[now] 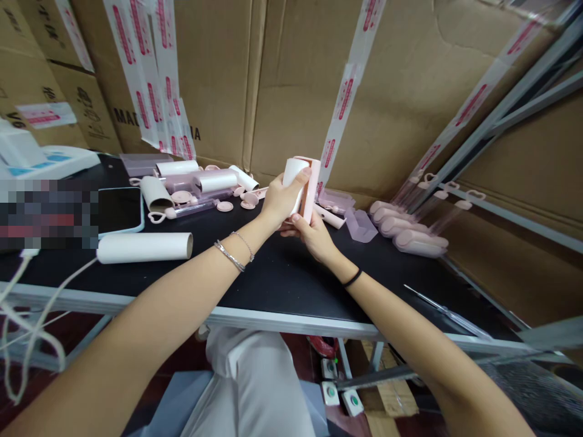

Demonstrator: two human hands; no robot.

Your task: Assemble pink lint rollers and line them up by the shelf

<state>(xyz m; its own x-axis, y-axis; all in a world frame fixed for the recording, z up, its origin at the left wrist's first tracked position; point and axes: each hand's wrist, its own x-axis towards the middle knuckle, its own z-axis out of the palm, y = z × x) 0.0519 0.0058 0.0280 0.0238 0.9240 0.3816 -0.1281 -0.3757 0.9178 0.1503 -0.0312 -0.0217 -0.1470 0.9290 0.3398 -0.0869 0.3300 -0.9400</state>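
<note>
My left hand (281, 199) is closed around a white paper roll (293, 172) that sits in a pink plastic holder (312, 188). My right hand (313, 233) grips the lower end of the same holder from beneath, fingers wrapped round it. Both hands hold the piece upright above the black table (273, 273), near its middle. Bracelets circle my left wrist and a black band my right.
More white rolls (144, 247), pink caps (225, 206) and clear cases lie at the back left. Several finished pink rollers (412, 233) line up at the right. A phone (119, 209) lies at the left. Cardboard boxes (401, 91) wall the back.
</note>
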